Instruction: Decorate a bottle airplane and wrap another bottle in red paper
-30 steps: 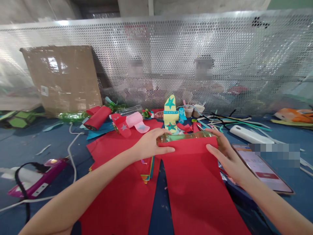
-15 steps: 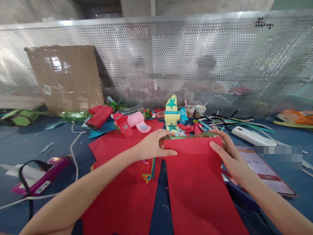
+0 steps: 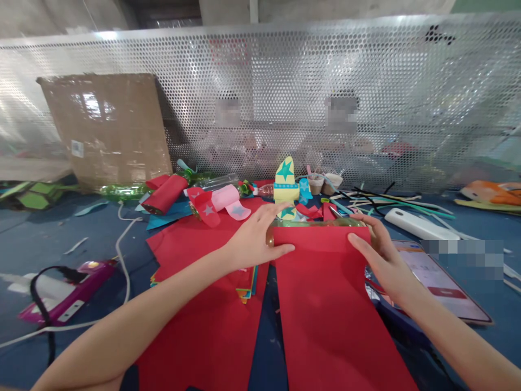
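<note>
A clear, greenish plastic bottle (image 3: 317, 222) lies sideways between my hands, with the top edge of a long red paper sheet (image 3: 329, 304) laid along its near side. My left hand (image 3: 258, 239) grips the bottle's left end, its thumb on the paper's edge and its fingers reaching over the top. At the other end, my right hand (image 3: 378, 252) presses the paper to the bottle with the thumb, fingers behind. The paper hangs down toward me. More red paper (image 3: 203, 326) lies to the left, with small coloured pieces (image 3: 246, 290) on it.
A yellow paper shape with stars (image 3: 285, 182) stands behind the bottle. Red and pink paper-wrapped rolls (image 3: 165, 195) lie back left, near a cardboard panel (image 3: 108, 130). A purple power strip (image 3: 69, 293) sits left; a phone (image 3: 443, 288) lies right. Perforated metal sheeting (image 3: 285, 76) closes the back.
My left fingers have lifted and stretched a little over the bottle's top. More of the bottle shows above the paper's edge. My right hand stays nearly in place.
</note>
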Available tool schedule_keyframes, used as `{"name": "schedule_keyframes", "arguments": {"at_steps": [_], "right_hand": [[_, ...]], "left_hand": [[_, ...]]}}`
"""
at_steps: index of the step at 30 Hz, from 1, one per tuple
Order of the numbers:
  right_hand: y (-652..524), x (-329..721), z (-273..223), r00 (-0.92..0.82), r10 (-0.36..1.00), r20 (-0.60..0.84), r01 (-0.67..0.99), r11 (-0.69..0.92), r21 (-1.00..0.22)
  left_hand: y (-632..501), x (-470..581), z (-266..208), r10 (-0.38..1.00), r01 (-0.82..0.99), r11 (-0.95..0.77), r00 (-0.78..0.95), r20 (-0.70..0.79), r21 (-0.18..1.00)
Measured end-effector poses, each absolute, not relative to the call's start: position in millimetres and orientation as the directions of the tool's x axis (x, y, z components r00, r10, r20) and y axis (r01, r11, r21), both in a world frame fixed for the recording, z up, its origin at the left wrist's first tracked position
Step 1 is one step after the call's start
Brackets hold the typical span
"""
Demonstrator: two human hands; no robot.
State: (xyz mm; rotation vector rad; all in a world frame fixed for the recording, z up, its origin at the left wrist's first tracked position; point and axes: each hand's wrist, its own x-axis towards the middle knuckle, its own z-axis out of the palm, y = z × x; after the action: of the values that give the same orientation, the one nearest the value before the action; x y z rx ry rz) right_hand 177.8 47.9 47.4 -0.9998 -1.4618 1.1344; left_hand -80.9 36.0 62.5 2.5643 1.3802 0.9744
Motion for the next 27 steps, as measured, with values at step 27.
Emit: {"name": "schedule_keyframes", "arguments": {"at_steps": [27], "right_hand": [[41, 172, 46, -0.220, 0.948, 0.230, 0.087, 0.254, -0.963]], "left_hand": [[26, -68, 53, 0.824, 0.833, -0.536, 0.481, 0.298, 0.136]]}}
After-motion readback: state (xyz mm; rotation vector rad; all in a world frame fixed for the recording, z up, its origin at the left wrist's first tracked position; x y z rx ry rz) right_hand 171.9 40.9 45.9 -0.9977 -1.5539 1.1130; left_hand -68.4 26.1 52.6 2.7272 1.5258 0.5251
